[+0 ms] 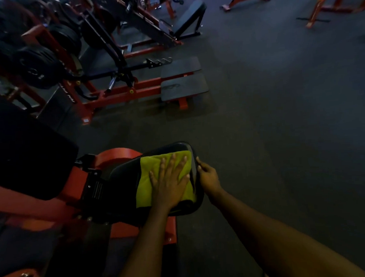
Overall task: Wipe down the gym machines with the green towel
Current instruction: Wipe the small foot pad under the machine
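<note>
- Our hands are both at the black seat pad [125,182] of a red-framed machine [72,180], low in the middle of the head view.
- Our left hand [171,180] lies flat, palm down, on the green towel [146,175]. The fingers are straight and spread and the thumb is splayed towards the right; it presses on the cloth and grips nothing.
- We see the green towel spread over the right half of the seat pad. It lies directly beneath the left hand, and its cloth shows to the left of the hand and beyond the fingertips.
- Our right hand [209,176] is just beside the towel, off the cloth, at the right rim of the seat pad. Its fingers are curled against that edge and hold the pad.
- We see a narrow strip of bare, shiny black pad between the towel's right edge and the right hand.
- We see a large black back pad [27,155] to the left of the seat pad, well apart from both hands.
- We see dark rubber floor [281,113] filling the right side of the view.
- We see another red-framed machine [117,95] further off on the floor, with two dark foot plates [183,86] at its near end and black weight plates [36,67] stacked at its left.
- We make out more red frames [322,8] at the top right, dim and blurred.
</note>
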Action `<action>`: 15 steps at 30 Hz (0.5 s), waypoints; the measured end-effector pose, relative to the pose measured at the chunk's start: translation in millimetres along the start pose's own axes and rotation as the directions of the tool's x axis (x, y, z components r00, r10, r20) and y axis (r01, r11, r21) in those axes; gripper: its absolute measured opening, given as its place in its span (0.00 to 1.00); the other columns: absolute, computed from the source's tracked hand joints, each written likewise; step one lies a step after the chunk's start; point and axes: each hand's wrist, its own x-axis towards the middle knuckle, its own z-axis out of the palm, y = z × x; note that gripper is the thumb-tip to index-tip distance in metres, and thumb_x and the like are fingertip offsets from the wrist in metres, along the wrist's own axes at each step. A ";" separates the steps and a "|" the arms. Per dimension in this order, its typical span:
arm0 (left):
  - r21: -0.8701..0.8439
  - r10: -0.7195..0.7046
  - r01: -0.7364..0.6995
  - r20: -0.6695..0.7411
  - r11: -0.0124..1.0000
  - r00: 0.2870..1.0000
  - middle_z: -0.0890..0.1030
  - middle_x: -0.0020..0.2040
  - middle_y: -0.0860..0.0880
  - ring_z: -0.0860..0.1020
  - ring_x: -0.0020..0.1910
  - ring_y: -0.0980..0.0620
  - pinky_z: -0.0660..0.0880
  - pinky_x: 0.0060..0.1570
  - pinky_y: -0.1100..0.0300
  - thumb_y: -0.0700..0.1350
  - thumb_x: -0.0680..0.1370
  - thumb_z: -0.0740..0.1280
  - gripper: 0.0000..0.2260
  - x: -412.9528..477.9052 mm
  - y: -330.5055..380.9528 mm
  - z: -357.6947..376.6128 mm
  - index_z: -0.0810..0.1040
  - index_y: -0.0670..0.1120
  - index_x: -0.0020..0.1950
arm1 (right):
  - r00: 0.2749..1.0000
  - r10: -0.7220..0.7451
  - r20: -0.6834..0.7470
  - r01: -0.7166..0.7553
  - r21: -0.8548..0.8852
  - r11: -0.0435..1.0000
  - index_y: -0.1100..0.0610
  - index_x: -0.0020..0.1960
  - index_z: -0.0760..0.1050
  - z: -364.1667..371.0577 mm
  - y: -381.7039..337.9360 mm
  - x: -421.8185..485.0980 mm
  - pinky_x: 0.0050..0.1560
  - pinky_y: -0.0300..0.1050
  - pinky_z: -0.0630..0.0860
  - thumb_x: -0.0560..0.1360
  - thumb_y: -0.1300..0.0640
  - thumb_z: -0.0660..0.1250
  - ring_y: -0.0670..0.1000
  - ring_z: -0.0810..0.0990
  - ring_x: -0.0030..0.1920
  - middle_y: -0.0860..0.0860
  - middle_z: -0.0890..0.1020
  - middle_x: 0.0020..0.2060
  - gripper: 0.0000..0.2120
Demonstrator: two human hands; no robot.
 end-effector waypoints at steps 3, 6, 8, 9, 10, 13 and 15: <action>-0.004 0.007 -0.007 -0.008 1.000 1.000 0.41 0.81 0.61 0.40 0.81 0.52 0.44 0.74 0.30 0.71 0.73 0.37 0.30 -4.9 -10.6 -0.7 0.39 0.71 0.76 | 1.000 0.005 -0.027 -0.004 0.009 1.000 0.56 0.76 0.70 7.7 -6.1 -8.3 0.73 0.55 0.71 0.86 0.60 0.57 0.55 0.74 0.71 0.55 0.76 0.71 0.19; -0.044 -0.006 0.006 0.019 0.999 1.000 0.42 0.81 0.62 0.41 0.81 0.52 0.42 0.73 0.29 0.70 0.79 0.45 0.27 20.4 -4.1 -6.1 0.44 0.72 0.77 | 1.000 -0.004 -0.003 0.004 -0.046 0.999 0.58 0.76 0.70 2.6 -10.9 -5.1 0.74 0.54 0.70 0.86 0.61 0.58 0.54 0.73 0.72 0.55 0.75 0.72 0.19; -0.049 -0.004 0.005 0.024 0.999 1.000 0.43 0.82 0.61 0.41 0.81 0.52 0.42 0.73 0.29 0.67 0.81 0.50 0.25 42.3 -1.9 -8.6 0.46 0.72 0.78 | 1.000 -0.018 -0.006 0.018 -0.048 0.999 0.59 0.75 0.70 1.5 -7.6 0.0 0.74 0.53 0.69 0.85 0.61 0.59 0.53 0.72 0.73 0.55 0.75 0.72 0.19; -0.048 -0.005 0.007 0.030 0.999 1.000 0.44 0.82 0.61 0.42 0.81 0.52 0.42 0.73 0.28 0.66 0.82 0.50 0.25 53.9 -1.2 -9.8 0.47 0.71 0.78 | 1.000 -0.026 -0.009 0.025 -0.044 0.999 0.60 0.75 0.71 0.4 -4.8 2.1 0.74 0.52 0.69 0.85 0.61 0.60 0.53 0.72 0.73 0.54 0.75 0.72 0.18; -0.047 -0.011 0.013 0.036 0.999 0.999 0.45 0.82 0.61 0.42 0.81 0.51 0.42 0.72 0.28 0.66 0.82 0.50 0.25 65.6 -1.0 -10.9 0.49 0.70 0.78 | 0.999 -0.032 -0.009 0.031 -0.046 0.998 0.60 0.74 0.71 -0.3 -3.8 2.3 0.74 0.52 0.70 0.85 0.61 0.60 0.52 0.73 0.72 0.54 0.75 0.71 0.18; -0.068 -0.044 0.049 0.074 0.996 0.996 0.49 0.82 0.58 0.45 0.81 0.49 0.42 0.72 0.27 0.65 0.82 0.51 0.24 97.3 4.0 -17.2 0.55 0.67 0.78 | 1.000 -0.021 0.014 0.021 -0.034 0.999 0.57 0.71 0.75 -6.7 -2.9 8.4 0.66 0.55 0.77 0.84 0.59 0.62 0.53 0.80 0.64 0.55 0.81 0.65 0.16; -0.074 -0.056 0.060 0.061 0.995 0.997 0.52 0.82 0.57 0.47 0.81 0.48 0.43 0.72 0.27 0.65 0.82 0.52 0.23 104.0 8.7 -20.5 0.57 0.66 0.78 | 1.000 0.004 0.009 -0.003 -0.062 0.998 0.55 0.67 0.80 -10.5 -9.5 13.4 0.51 0.57 0.82 0.84 0.58 0.64 0.55 0.84 0.50 0.61 0.85 0.55 0.13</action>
